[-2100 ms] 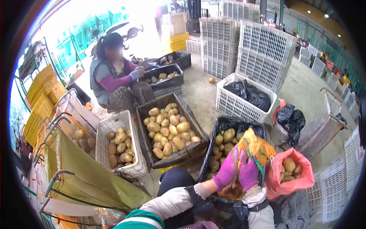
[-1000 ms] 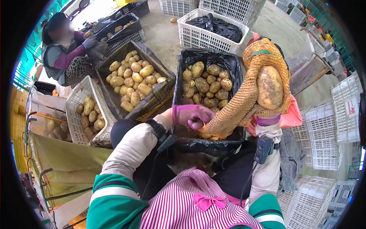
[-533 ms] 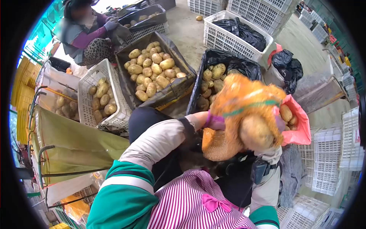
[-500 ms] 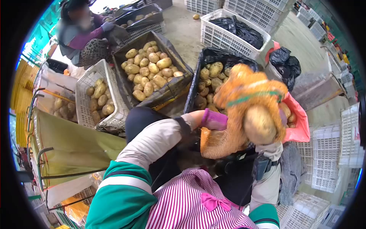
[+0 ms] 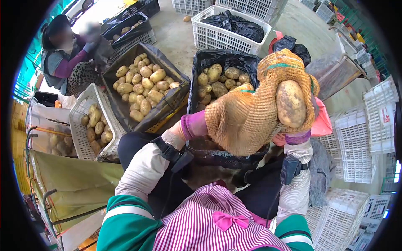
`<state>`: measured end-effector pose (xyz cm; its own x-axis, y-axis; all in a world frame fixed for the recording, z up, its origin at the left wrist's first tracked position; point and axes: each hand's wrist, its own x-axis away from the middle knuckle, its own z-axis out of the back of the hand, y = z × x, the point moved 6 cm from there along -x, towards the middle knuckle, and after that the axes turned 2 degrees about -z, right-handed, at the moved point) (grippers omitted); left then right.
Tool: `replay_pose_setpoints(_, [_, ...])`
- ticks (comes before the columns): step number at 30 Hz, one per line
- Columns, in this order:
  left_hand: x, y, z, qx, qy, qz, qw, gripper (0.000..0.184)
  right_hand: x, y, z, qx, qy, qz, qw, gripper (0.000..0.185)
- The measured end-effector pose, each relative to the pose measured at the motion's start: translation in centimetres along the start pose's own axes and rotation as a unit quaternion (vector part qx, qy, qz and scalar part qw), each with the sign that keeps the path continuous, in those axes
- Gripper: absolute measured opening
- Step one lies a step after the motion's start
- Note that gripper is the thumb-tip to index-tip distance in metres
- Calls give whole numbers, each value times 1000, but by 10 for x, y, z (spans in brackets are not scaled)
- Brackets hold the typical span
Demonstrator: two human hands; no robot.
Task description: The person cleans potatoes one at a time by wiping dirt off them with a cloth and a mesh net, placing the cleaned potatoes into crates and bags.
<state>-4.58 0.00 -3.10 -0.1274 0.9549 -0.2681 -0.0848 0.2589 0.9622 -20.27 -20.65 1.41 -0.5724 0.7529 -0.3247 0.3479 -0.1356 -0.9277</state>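
Observation:
The purple glove of my left hand (image 5: 195,124) reaches into or behind an orange mesh bag (image 5: 240,119), which hides its fingers. My right hand (image 5: 298,136), also in a purple glove, holds up a large potato (image 5: 291,103) with bunched mesh around it; most of its fingers are hidden. The bag spans both hands above a crate lined with black plastic (image 5: 200,62), where several potatoes (image 5: 220,88) lie. Beside my right hand, a pink bag (image 5: 322,121) is partly covered by the mesh.
Left of the lined crate stand a dark-lined crate of potatoes (image 5: 172,69) and a white crate of potatoes (image 5: 82,142). A co-worker (image 5: 63,58) sits at the upper left. Ahead is a white crate (image 5: 224,44) holding black plastic. Stacked white crates (image 5: 356,136) stand at the right.
Since half a second ago, the view has shifted, my hands have moved apart and the mesh is stretched wider between them. The potato is now seen upright. The co-worker's hands are higher.

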Motion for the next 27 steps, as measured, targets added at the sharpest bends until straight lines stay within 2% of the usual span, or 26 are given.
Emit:
replay_pose_setpoints(2, [-1, 8, 1, -90, 51, -56, 993, 53, 8, -18, -24, 85, -54, 129, 987, 33])
replay_pose_setpoints(3, [1, 14, 0, -165, 67, -90, 980, 54, 12, -15, -31, 45, -33, 148, 987, 32])
replay_pose_setpoints(4, [3, 20, -2, -231, 82, -111, 963, 55, 8, -9, -41, -103, -46, 4, 994, 31])
replay_pose_setpoints(5, [4, 20, -4, -333, 86, -133, 930, 59, 8, -3, -51, -256, -15, -136, 957, 31])
replay_pose_setpoints(6, [2, 18, -6, -336, 88, -130, 929, 59, 11, -3, -62, -259, -18, -137, 956, 31])
replay_pose_setpoints(8, [-7, 11, -4, -262, 129, -112, 950, 58, 20, -3, -90, 6, -19, -99, 995, 33])
replay_pose_setpoints(9, [-15, -17, -4, -70, 126, -90, 985, 64, 32, 7, -105, 93, -35, -136, 986, 40])
replay_pose_setpoints(10, [-22, -16, -2, -83, 133, -93, 983, 64, 36, 13, -119, 134, -23, -24, 990, 45])
replay_pose_setpoints(11, [-25, -18, -1, -91, 163, -74, 980, 50, 43, 19, -132, 179, 0, 88, 980, 52])
replay_pose_setpoints(12, [-33, -34, -15, -302, 124, 3, 945, 41, 41, 21, -135, 227, 1, 110, 968, 47])
replay_pose_setpoints(13, [-39, -50, -29, -503, 60, 61, 860, 34, 35, 24, -134, 246, 0, 106, 963, 43])
replay_pose_setpoints(14, [-39, -82, -38, -803, -89, 167, 564, 31, 23, 35, -126, 256, -7, 39, 966, 39])
replay_pose_setpoints(15, [-41, -82, -40, -806, -90, 167, 561, 31, 16, 42, -125, 277, -15, 3, 961, 36])
replay_pose_setpoints(16, [-47, -61, -38, -749, 66, 70, 656, 28, 8, 26, -129, 249, 4, -112, 962, 35])
replay_pose_setpoints(17, [-44, -36, -30, -658, 219, -31, 720, 26, 7, 40, -121, 240, -1, -60, 969, 36])
replay_pose_setpoints(18, [-40, -31, -19, -554, 277, -25, 784, 25, 7, 54, -113, 232, -6, -8, 973, 39])
replay_pose_setpoints(19, [-35, -22, -8, -429, 339, -36, 837, 25, 11, 51, -117, 339, -24, 16, 940, 38])
replay_pose_setpoints(20, [-28, -14, 1, -305, 399, -61, 863, 24, 12, 47, -120, 379, -34, 42, 924, 38])
replay_pose_setpoints(21, [-35, -25, 5, -436, 362, -75, 821, 22, 14, 47, -122, 402, -46, 62, 912, 37])
replay_pose_setpoints(23, [-36, -7, 19, -468, 368, -146, 790, 21, 14, 48, -130, 447, -77, 93, 886, 37])
replay_pose_setpoints(24, [-38, -8, 22, -475, 374, -145, 783, 21, 16, 50, -134, 537, -101, 158, 822, 37])
replay_pose_setpoints(25, [-43, -38, 33, -72, 420, -83, 901, 26, 20, 53, -137, 615, -112, 230, 746, 37])
replay_pose_setpoints(26, [-49, -63, 22, 343, 388, -12, 855, 34, 10, 60, -125, 390, -67, 80, 915, 38])
replay_pose_setpoints(27, [-41, -60, 12, 96, 386, 89, 913, 32, 6, 72, -120, 236, -97, -17, 967, 37])
